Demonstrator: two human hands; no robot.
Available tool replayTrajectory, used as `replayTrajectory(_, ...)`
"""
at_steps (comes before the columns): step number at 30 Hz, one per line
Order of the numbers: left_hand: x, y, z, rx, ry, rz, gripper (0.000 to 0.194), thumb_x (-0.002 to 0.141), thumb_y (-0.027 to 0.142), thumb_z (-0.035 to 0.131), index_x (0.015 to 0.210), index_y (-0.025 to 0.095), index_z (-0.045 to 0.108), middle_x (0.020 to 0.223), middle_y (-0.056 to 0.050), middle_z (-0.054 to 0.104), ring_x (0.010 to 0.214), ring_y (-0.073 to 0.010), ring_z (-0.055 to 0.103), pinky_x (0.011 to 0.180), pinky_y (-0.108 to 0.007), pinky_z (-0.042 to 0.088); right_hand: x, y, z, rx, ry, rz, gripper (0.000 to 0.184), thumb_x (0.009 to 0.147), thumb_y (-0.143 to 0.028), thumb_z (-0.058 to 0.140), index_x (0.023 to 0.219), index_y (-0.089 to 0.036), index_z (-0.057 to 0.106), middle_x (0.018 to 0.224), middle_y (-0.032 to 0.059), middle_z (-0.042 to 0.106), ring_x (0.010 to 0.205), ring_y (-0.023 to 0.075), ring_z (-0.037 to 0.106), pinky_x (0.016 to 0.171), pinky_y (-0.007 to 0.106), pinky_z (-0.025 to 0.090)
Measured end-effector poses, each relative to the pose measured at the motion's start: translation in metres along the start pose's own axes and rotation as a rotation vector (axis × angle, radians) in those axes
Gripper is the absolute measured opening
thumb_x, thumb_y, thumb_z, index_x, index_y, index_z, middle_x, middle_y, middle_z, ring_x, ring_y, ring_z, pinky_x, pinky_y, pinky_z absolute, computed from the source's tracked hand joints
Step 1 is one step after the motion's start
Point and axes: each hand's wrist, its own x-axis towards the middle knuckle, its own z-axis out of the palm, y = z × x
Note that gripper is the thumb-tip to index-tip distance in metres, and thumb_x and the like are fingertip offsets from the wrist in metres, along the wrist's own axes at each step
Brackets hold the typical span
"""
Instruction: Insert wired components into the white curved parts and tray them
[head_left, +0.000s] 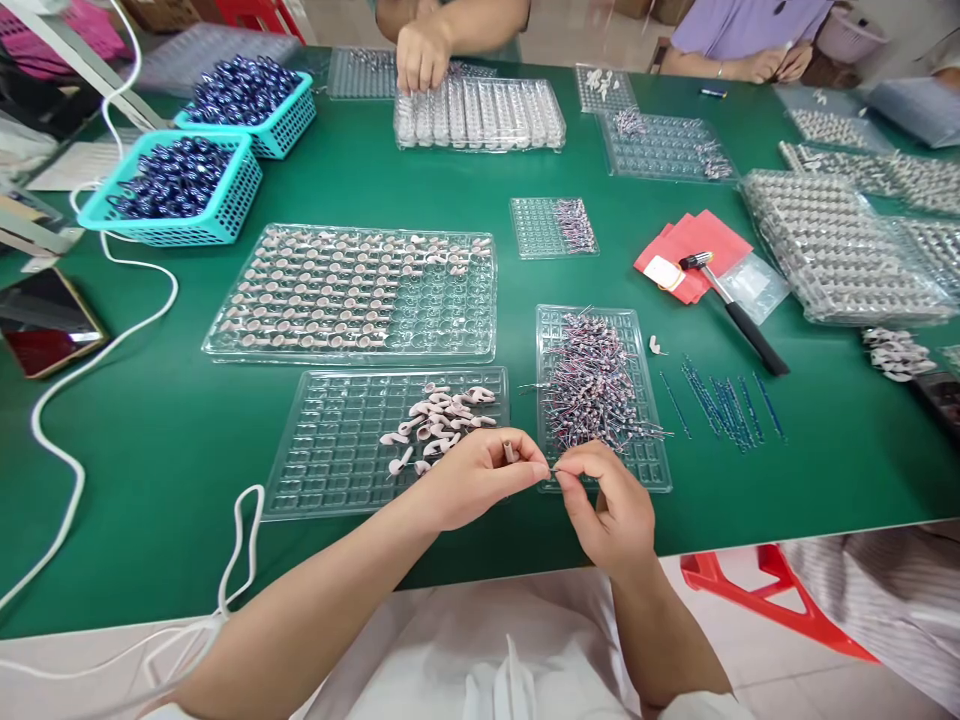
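My left hand (480, 475) is closed around a pale pink earbud shell (511, 452), whose stem end pokes up between thumb and fingers. Close beside it, the fingertips of my right hand (611, 505) pinch a thin wire-like part (555, 469), which reaches across to my left fingertips. Under and behind the hands, a clear tray (652, 455) carries a heap of small wired parts (589, 385). To the left, more earbud shells (442, 420) lie loose on another clear tray (330, 440). Whether the wire enters the held shell is hidden by my fingers.
A fuller tray of shells (322, 290) sits behind. Thin blue strips (731, 410), a black-handled hammer (750, 330) and red bags (694, 250) lie right. Turquoise baskets (217, 215), a phone (52, 320) and a white cable (64, 440) are left. A co-worker's hand (424, 55) touches stacked trays (480, 115) opposite.
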Motion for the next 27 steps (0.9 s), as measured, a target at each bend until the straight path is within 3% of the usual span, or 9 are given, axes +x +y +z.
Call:
replayTrajectory(16, -0.0017, 0.0012, -0.0002, -0.033, -0.033, 0.037, 0.017, 0.085, 0.029, 0.065, 0.076, 0.015, 0.061, 0.059, 0.006, 0.043, 0.053, -0.0069, 0.033, 0.049, -0.021, 0.024, -0.0034, -0.0022, -0.0027, 0.190, 0.101, 0.143, 0.017, 0.092, -0.009, 0.056, 0.095, -0.024, 0.063, 0.087, 0.0012, 0.065, 0.084, 0.0151, 0.061, 0.075, 0.029, 0.049)
replayTrajectory(27, -0.0038, 0.0029, -0.0014, 0.010, -0.070, 0.085, 0.021, 0.087, 0.032, 0.063, 0.077, 0.014, 0.061, 0.065, 0.004, 0.046, 0.058, -0.0088, 0.036, 0.055, -0.024, 0.028, -0.0036, -0.0022, -0.0033, 0.274, 0.096, 0.183, 0.014, 0.094, -0.012, 0.056, 0.095, -0.024, 0.063, 0.087, 0.0013, 0.064, 0.083, 0.0145, 0.061, 0.073, 0.027, 0.050)
